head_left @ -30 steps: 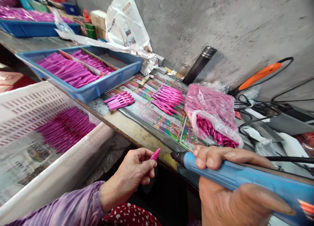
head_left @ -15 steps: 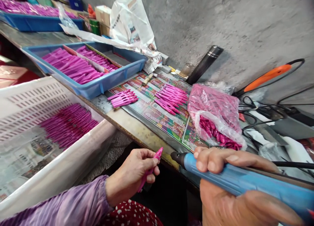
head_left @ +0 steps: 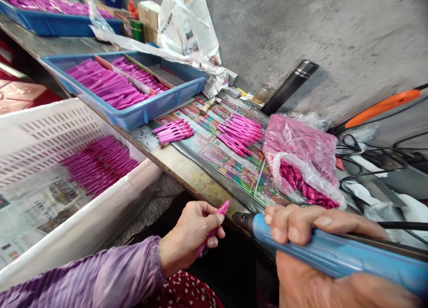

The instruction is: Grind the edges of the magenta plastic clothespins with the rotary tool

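My left hand (head_left: 195, 232) pinches a slim, glossy pink pen-shaped piece (head_left: 223, 208) between thumb and fingers, its pointed end up and tilted right. My right hand (head_left: 301, 236) is wrapped around a thick blue handheld power tool (head_left: 351, 254) with a black nozzle. The nozzle points left, close to the pink piece but with a small gap between them. Beyond my hands, a small bundle of pink pieces (head_left: 174, 131) and a larger one (head_left: 239, 134) lie on a printed sheet (head_left: 224, 165). A clear bag (head_left: 301, 143) of small pink parts lies open above my right hand.
A blue divided tray (head_left: 133, 118) of pink pieces sits at the bench's left. Below it stands a white basket (head_left: 96, 236) lined with newspaper, holding more. At the back are a black cylinder (head_left: 289, 87), an orange-handled tool (head_left: 383, 107) and tangled cables (head_left: 359, 158).
The whole view has shifted slightly, so the bench things appear a little farther right. Both hands keep the same grips, and the pink piece now appears nearer the tool's nozzle.
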{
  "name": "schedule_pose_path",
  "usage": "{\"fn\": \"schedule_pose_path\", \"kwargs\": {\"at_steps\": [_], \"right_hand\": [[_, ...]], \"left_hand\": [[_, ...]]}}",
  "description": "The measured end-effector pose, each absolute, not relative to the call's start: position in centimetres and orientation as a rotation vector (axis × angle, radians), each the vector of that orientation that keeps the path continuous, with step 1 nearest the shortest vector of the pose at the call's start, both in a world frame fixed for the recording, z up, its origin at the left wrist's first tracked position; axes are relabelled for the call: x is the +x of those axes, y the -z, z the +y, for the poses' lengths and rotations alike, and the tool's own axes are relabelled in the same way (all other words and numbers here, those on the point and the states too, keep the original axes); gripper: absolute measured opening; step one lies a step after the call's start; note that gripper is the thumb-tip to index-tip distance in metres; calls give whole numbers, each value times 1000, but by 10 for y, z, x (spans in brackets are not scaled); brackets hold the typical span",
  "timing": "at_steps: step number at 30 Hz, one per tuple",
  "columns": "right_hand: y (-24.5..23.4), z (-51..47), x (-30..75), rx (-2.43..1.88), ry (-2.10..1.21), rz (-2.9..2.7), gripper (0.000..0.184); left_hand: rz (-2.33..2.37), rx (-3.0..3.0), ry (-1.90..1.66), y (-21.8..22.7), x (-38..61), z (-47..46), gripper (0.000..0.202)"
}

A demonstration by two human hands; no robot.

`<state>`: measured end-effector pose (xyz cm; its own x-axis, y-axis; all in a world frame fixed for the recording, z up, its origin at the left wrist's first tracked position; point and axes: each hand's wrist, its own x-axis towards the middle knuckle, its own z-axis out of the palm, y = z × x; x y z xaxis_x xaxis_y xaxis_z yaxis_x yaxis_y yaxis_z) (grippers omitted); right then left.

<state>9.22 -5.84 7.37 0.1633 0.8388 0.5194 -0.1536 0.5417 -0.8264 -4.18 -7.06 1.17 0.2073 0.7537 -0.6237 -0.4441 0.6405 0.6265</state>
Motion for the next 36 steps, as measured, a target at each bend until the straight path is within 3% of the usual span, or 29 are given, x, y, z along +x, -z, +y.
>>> {"fn": "schedule_pose_path", "kwargs": {"at_steps": [10, 30, 36], "right_hand": [[-77, -64, 105, -719, -907, -1285, 25], [-81, -57, 106, -709, -973, -1376, 19], [-91, -55, 98, -609, -1124, -1512, 20]], "left_hand": [[1087, 311, -837, -12, -40, -70, 19], [1058, 348, -863, 0, -37, -74, 16], [1079, 311, -871, -4, -35, -75, 18]]}}
